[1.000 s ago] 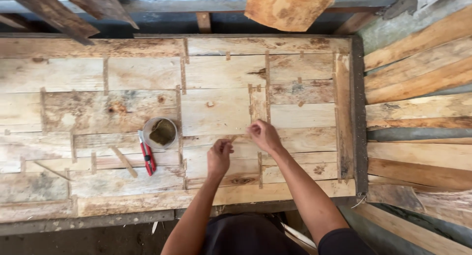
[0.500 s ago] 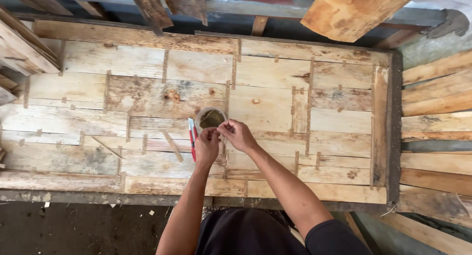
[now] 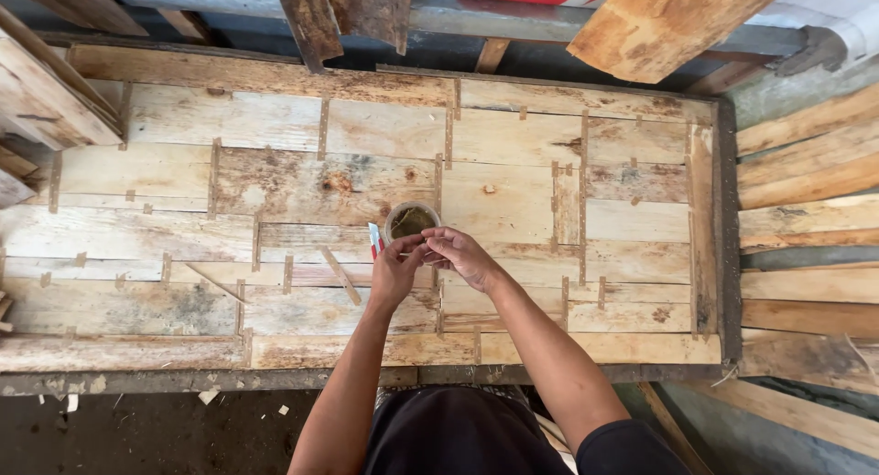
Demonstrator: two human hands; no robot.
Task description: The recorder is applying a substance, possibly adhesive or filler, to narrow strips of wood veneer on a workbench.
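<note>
Hands meeting over the plank surface (image 3: 568, 329): left hand (image 3: 396, 272) & right hand (image 3: 463, 253) are touching fingertips, pinching something too small to tell. Small round cup (image 3: 411, 221) sitting just beyond them, red-handled tool (image 3: 374, 239) just left of the cup. Looks like dipping/picking w/ care.

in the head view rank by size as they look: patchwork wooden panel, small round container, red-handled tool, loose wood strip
1. patchwork wooden panel
2. small round container
3. loose wood strip

The red-handled tool is mostly hidden behind the left hand, so unranked.
</note>
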